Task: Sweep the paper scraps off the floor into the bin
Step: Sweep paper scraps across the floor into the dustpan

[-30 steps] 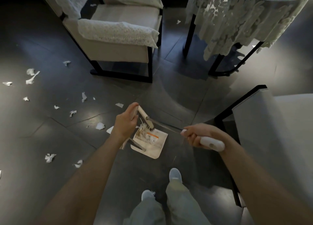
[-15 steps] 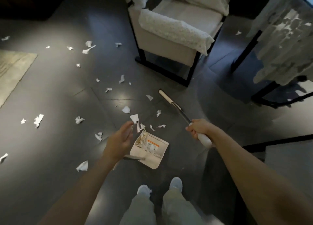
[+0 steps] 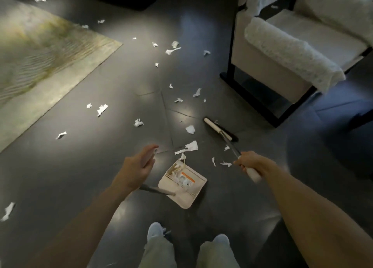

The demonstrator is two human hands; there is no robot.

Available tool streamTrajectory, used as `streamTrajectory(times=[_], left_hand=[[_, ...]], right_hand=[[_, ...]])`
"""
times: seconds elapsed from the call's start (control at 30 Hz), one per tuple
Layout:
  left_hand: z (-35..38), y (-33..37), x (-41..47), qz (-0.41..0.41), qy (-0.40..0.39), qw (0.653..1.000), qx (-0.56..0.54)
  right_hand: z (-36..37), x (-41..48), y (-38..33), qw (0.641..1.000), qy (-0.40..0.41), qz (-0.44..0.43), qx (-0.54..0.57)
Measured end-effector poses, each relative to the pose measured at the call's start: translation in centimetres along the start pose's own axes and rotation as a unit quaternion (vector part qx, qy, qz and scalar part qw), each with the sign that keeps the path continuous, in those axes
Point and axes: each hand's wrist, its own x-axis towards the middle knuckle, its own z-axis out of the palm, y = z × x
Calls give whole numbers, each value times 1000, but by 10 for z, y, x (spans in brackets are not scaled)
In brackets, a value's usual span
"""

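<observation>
item: floor sweep, in progress. change: a second ago the broom (image 3: pixel 215 127) head was lifted over the dustpan (image 3: pixel 192 195) with the left hand (image 3: pixel 137 167) at its bristles; it now rests on the floor (image 3: pixel 90 166) right of centre, out beyond the nearest scraps, and the left hand has come away from it. reading: one load looks delivered and the broom is set for a fresh stroke back toward the pan. task things: paper scraps (image 3: pixel 191 146), a small pile inside the dustpan at lower centre, a cluster between pan and broom head, many more strewn across centre and left of the frame, as far as the rug (image 3: pixel 40 55) at upper left; most of the job remains. no separate bin in view. right hand (image 3: pixel 249 163): right of centre, fingers wrapped round the broom's white grip, forearm reaching in from the lower right. left hand: empty, fingers loosely extended, hovering left of the pan above its grey handle; contact with that handle cannot be told. also present: armchair (image 3: pixel 292 51), upper right.
</observation>
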Motion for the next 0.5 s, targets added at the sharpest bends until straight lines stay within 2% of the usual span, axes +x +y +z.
streamTrajectory(times=[0.1,0.33,0.43,0.5], left_hand=[[-9,-7,-1,-1,-8,1000,-24],[-57,-54,-18,4,-31,999,-20],[-71,-72,-13,-16,-36,999,-25],[-74,-83,-7,11,-43,999,-12]], right_hand=[[26,-5,-14,1000,-25,4,1],[77,-3,-39,1000,-16,4,2],[101,-9,-48,999,-23,5,-22],[117,-22,-51,997,-44,5,-59]])
